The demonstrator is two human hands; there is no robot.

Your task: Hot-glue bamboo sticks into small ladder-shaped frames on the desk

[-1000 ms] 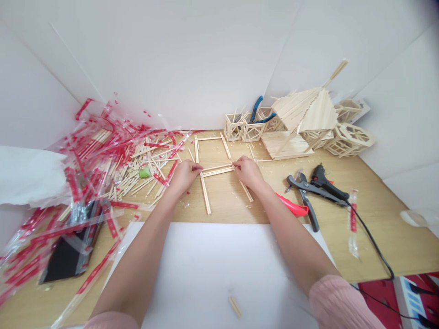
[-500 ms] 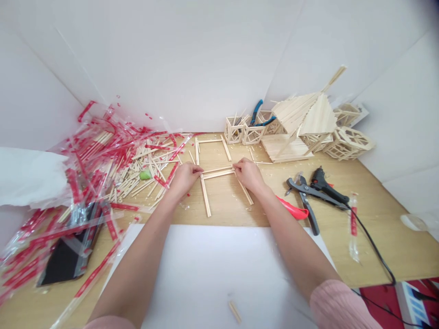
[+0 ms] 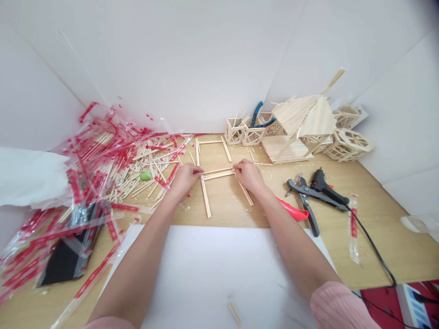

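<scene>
My left hand point(image 3: 187, 178) pinches the left end of a thin wooden stick point(image 3: 218, 171), and my right hand point(image 3: 248, 176) pinches its right end. The stick lies crosswise over a U-shaped frame of doubled sticks point(image 3: 206, 198), along that frame's far crossbar. The frame's two legs point toward me. Just beyond it lies another U-shaped stick frame point(image 3: 210, 141), its legs also toward me. My fingertips cover both ends of the held stick and the frame's corners.
Loose sticks and red-striped plastic wrappers point(image 3: 113, 132) crowd the left. Stick boxes with blue-handled pliers point(image 3: 256, 114) and a small wooden house point(image 3: 302, 119) stand at the back right. A cutter point(image 3: 310, 212) and glue gun point(image 3: 324, 183) lie right. White paper point(image 3: 212, 274) is nearest me.
</scene>
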